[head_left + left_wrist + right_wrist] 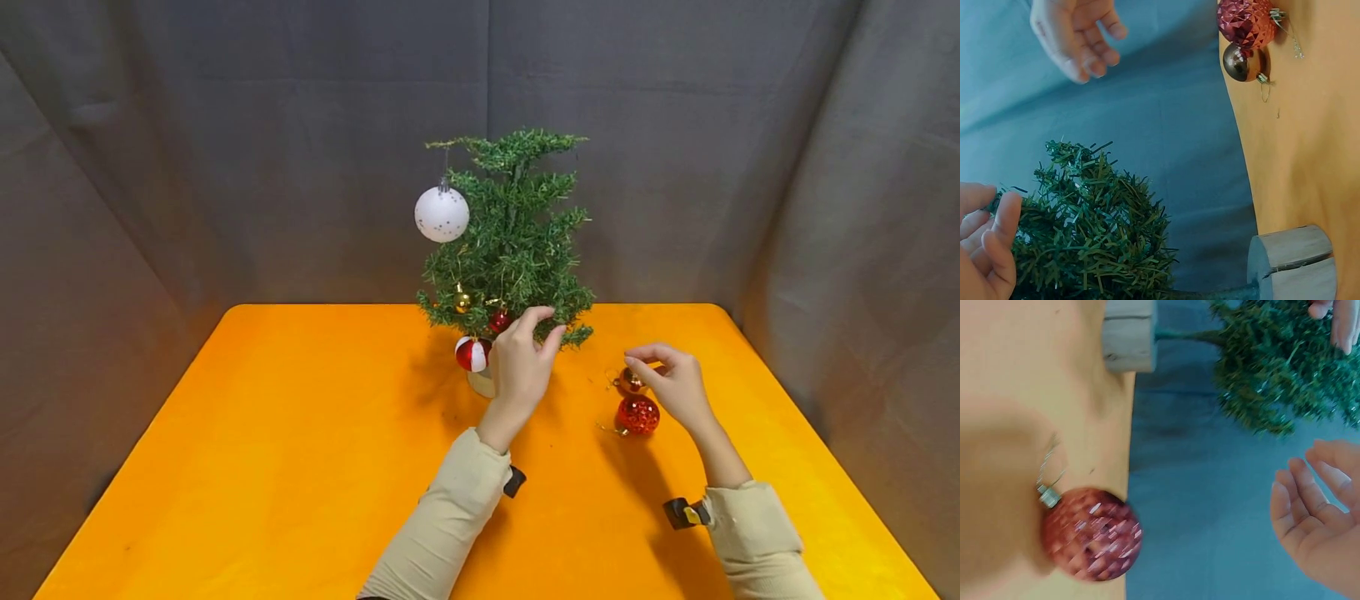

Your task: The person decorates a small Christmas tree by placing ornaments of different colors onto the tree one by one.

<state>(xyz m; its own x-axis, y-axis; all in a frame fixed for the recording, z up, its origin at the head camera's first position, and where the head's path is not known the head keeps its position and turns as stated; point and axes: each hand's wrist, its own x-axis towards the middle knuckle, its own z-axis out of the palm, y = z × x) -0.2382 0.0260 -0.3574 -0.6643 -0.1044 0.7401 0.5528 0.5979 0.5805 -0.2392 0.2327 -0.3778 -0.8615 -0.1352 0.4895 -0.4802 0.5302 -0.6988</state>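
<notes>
"Why is the left hand (521, 362) raised close to the tree (517, 242)?"

"Perhaps so that the tree can be steadied; thumb and fingers are parted, and nothing is held."

"And the right hand (678, 390)?"

"It is held above the red bauble (639, 416) and the small bauble (1241, 62), fingers loosely apart; both are laid on the table (300, 467), probably to be kept within reach."

Green bristly artificial tree (517, 242): blocks the middle, branches spreading both ways.
Speckled white ball ornament (442, 217): juts out at upper left.
Lower branches: left hand (520, 362) in front; contact hard to tell.
Tree's right: free gap, then small shiny copper ball (632, 383) and faceted red ball (637, 415), right hand (678, 387) above them.
Tree's left: wide passage over the orange table (262, 458).
</notes>
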